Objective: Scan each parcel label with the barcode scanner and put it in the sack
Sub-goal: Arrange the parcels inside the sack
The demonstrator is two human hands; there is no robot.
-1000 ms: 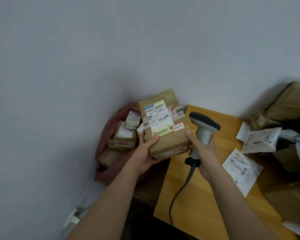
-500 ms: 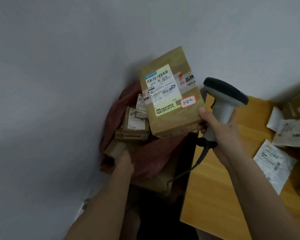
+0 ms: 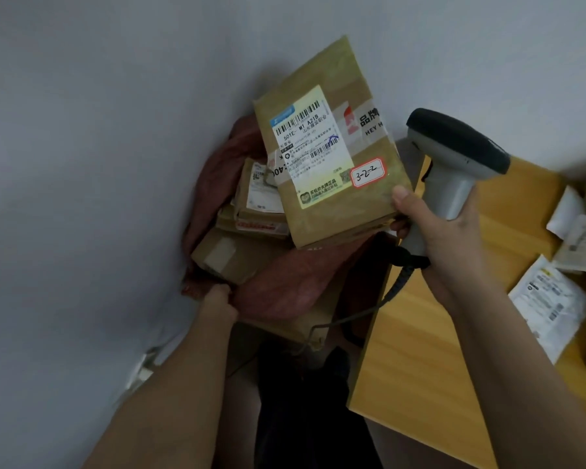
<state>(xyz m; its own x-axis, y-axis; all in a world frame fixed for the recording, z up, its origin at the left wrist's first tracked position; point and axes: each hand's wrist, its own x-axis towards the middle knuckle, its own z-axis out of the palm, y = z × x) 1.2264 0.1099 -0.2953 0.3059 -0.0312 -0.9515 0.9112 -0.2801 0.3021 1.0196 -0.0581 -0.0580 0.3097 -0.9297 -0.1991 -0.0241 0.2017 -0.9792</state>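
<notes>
Since a second ago my left hand (image 3: 217,297) has left the parcel (image 3: 329,147) and dropped to the sack (image 3: 285,289), fingers now curled on its near rim. My right hand (image 3: 444,238) carries everything: thumb pinching the parcel's lower right corner, remaining fingers wrapped around the scanner (image 3: 454,160) handle. Parcel hangs tilted, label up, above the sack mouth, just off the table (image 3: 420,350) left edge. Judgement: pull the rim wide, lower the parcel flat onto those already inside, release thumb only, keep the cable clear.
</notes>
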